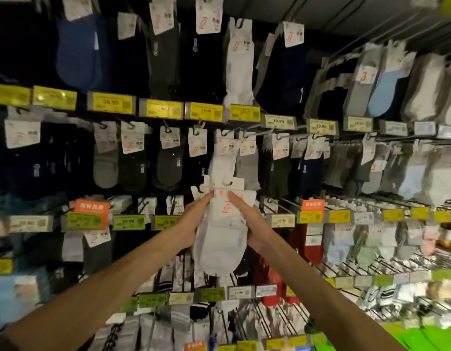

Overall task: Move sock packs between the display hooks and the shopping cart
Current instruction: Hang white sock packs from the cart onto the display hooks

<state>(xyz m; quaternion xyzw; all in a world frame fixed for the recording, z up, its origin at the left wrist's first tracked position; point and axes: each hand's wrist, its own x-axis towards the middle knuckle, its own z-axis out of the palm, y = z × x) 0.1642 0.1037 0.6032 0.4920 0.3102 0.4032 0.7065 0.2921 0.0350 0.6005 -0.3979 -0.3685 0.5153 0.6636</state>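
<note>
1. We hold a small bundle of white sock packs (pixel 220 239) in mid-air in front of the wall of socks, just below the middle row. Their cardboard headers (pixel 225 184) point up, and the hanging holes do not line up evenly.
2. Our left hand (pixel 191 221) grips the bundle's left edge, with its fingers curled round it near the headers. Our right hand (pixel 253 224) clasps the right edge the same way. Neither hand is free.
3. Just above, a display hook (pixel 230 133) already carries a hanging white pack (pixel 223 158), with a grey pack (pixel 247 163) beside it. The shopping cart is not in view.
4. We judge that the bundle is going to this hook, or has just left it; we cannot tell which.
5. The headers are fanned, so 1 hole may miss the hook tip. That pack would then slide out and fall.
6. The rows are crowded, so raised knuckles or a pushed header could knock the neighbouring packs off their hooks.
7. Easing 1 hand's grip too early would let the loose packs splay apart.
</note>
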